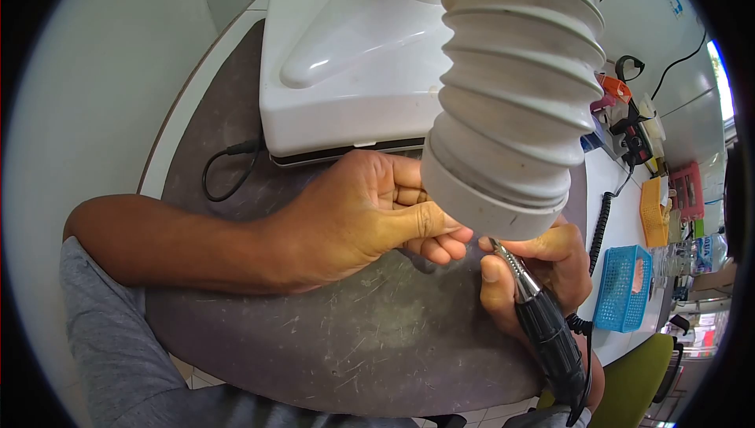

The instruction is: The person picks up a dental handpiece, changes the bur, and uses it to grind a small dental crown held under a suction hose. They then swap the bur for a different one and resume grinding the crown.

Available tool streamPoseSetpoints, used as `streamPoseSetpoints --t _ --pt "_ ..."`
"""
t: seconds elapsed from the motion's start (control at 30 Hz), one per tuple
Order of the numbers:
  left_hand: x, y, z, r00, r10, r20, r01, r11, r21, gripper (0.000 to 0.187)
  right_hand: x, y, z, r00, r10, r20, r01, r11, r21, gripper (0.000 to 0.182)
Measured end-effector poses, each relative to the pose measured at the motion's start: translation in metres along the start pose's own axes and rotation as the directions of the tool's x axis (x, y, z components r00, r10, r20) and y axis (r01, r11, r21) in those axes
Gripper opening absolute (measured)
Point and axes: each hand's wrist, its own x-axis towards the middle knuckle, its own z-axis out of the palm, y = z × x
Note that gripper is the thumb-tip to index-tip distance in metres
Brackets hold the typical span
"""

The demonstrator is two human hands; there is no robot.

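My right hand (543, 271) grips a black and silver rotary handpiece (550, 341), its metal tip pointing up and left beneath the mouth of a white ribbed hose (519, 90). Just left of that tip, my left hand (385, 215) has its thumb and fingers pressed together. Whatever lies between those fingertips is too small or hidden to make out. The hose's end hides part of both hands. Behind my left hand stands a white machine housing (354, 105) on the dark, scratched tabletop (377, 333).
A blue basket (623, 289) and a yellow basket (654, 212) stand on the white side counter at the right. A coiled black cord (602, 227) runs along its edge. A green chair (629, 377) is at the lower right. A wall bounds the left side.
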Motion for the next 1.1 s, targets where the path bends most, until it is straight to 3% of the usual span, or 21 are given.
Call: streamPoseSetpoints --t 0.27,0.37,0.57,0.87,1.1 --pt "-0.001 0.002 0.000 1.000 -0.020 0.004 0.020 0.999 -0.025 0.024 0.002 -0.003 -0.002 0.999 -0.014 0.031 0.015 0.999 -0.043 0.030" --pt "0.000 0.001 -0.001 1.000 -0.006 0.017 0.007 1.000 -0.025 0.025 0.000 0.001 0.001 0.998 0.021 -0.059 -0.015 0.994 0.105 0.031" --pt "0.002 -0.002 -0.002 0.999 0.041 0.013 -0.040 0.997 -0.069 0.026 0.000 0.006 -0.002 0.998 -0.056 -0.039 0.057 0.998 0.023 0.031" --pt "0.000 -0.002 0.001 0.998 0.059 -0.006 -0.059 0.996 -0.072 0.029 -0.002 0.001 -0.003 1.000 -0.012 0.010 0.012 0.999 0.052 0.033" --pt "0.001 -0.004 0.000 0.997 0.072 0.028 -0.070 0.994 -0.082 0.029 0.001 -0.009 -0.003 0.997 0.057 0.053 -0.055 0.998 -0.039 0.036"
